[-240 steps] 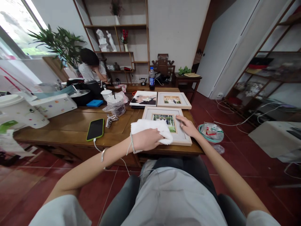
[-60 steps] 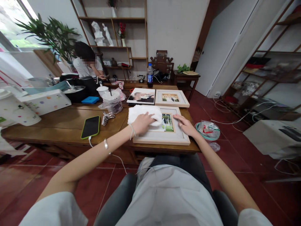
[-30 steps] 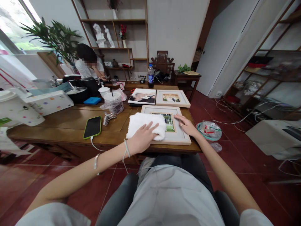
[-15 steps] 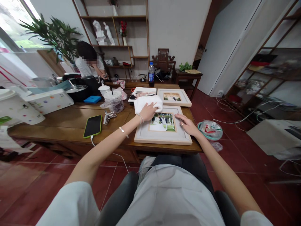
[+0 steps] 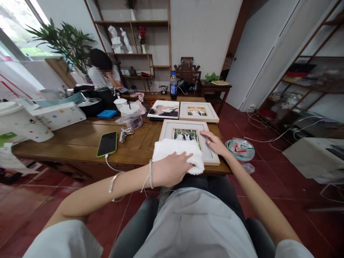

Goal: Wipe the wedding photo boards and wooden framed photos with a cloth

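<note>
Left hand [image 5: 170,170]: atop cloth [image 5: 174,148], fingers parted; any pinch hidden.
Right hand [image 5: 217,145]: on frame [image 5: 167,129], fingers loosely spread.
Cloth: over frame's near edge.
Frame: on tabletop [image 5: 135,148].

A plain white, fluffy cloth [image 5: 176,147] and a pale, rectangular wooden picture frame [image 5: 185,125] show at centre. At left, a flat black phone [image 5: 107,144] is edged lime-green, a white cardboard box [image 5: 57,117] multicolour-dotted.

Daylight glares from the window [image 5: 16,18]; outer edges look stretched, soft.
</note>
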The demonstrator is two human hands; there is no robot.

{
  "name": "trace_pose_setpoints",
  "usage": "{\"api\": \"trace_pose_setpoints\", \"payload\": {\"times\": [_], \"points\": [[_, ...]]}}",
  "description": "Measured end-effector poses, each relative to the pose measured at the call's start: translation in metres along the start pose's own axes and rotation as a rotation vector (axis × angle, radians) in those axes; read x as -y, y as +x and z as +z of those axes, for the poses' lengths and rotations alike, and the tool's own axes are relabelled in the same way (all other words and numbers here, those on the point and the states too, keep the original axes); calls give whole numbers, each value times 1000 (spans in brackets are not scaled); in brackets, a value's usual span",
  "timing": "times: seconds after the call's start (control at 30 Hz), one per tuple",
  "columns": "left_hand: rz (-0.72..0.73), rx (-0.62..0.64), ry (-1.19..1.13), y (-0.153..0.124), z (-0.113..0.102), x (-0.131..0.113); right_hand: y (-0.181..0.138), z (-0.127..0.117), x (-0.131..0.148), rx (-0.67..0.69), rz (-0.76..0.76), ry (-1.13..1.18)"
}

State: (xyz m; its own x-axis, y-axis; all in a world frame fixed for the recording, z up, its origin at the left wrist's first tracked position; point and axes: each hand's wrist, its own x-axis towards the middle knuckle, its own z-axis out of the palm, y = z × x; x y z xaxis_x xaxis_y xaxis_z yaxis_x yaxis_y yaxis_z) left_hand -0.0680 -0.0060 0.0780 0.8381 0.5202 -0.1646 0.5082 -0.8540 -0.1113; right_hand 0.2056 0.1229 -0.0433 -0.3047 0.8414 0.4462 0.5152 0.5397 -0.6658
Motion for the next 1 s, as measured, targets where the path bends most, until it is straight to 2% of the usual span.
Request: {"api": "trace_pose_setpoints", "payload": {"times": [0.1, 0.2, 0.37, 0.5, 0.6, 0.67, 0.8, 1.0], "points": [[-7, -39, -2, 5, 10, 2, 0, 0, 0, 2, -5, 0], [-58, -76, -13, 21, 23, 15, 0, 0, -1, 2, -1, -10], [-230, -63, -3, 60, 43, 56, 0, 0, -2, 14, 2, -17], [-372, -177, -11, 90, 50, 95, -1, -1, 0, 22, 3, -13], [-386, -250, -13, 107, 49, 117, -1, -2, 0, 21, 2, -14], [-348, -241, -11, 114, 47, 124, 0, -2, 0, 20, 0, -13], [-295, -119, -6, 112, 36, 109, 0, -1, -3, 12, 6, -5], [-194, 42, 17, 68, 12, 38, 0, 1, -6, 7, -1, 7]]}}
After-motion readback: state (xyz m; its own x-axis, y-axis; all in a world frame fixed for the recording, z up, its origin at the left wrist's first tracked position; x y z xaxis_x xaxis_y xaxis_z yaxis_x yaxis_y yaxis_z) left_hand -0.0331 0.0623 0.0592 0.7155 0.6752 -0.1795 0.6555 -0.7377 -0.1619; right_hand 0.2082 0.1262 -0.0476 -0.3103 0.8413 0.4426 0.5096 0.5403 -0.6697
